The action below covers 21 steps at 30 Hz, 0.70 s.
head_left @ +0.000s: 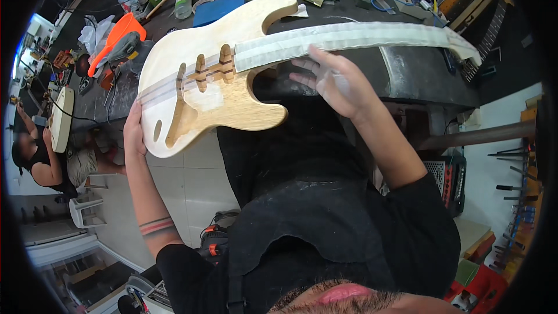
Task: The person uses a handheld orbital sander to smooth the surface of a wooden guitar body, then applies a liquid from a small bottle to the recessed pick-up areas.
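Note:
A bare wooden electric guitar body, with pickup cavities cut into it, is held up in front of me at the bench's near edge. Its neck, wrapped in whitish tape or paper, stretches to the right. My left hand grips the rim at the body's left end; the fingers behind are partly hidden. Beneath the neck, my right hand is open, its fingers apart and dusted white. Its thumb lies at the neck's lower edge; whether it touches, I cannot tell.
On the dark bench are a blue sheet, an orange scoop, a clear bottle and scattered tools. A dark fretboard is at the right. At far left, another person handles a cream guitar body.

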{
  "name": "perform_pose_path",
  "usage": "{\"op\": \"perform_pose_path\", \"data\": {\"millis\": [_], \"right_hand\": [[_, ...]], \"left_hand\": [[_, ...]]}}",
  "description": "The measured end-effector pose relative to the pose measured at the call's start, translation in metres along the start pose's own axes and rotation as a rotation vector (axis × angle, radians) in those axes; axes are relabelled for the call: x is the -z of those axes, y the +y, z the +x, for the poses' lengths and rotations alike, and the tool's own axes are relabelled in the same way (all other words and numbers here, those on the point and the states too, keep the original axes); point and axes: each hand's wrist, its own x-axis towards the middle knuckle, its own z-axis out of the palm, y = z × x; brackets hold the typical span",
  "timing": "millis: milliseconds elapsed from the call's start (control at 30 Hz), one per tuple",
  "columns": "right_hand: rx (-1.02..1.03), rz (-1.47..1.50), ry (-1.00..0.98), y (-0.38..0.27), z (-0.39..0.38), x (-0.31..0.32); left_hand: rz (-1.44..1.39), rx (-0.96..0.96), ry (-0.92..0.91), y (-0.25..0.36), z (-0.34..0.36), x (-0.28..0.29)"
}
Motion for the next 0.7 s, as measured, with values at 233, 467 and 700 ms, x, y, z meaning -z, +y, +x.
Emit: {"op": "perform_pose_path", "data": {"millis": [233,467,700], "right_hand": [[0.017,-0.32,0.101,0.048,0.03,0.011],[0.074,-0.45,0.146,0.074,0.048,-0.003],[0.087,-0.607,0.204,0.061,0.051,0.005]], "left_hand": [[0.072,0.016,0.068,0.014,0.019,-0.006],[0.065,0.018,0.086,0.017,0.021,-0.007],[0.058,0.043,0.024,0.015,0.026,-0.008]]}}
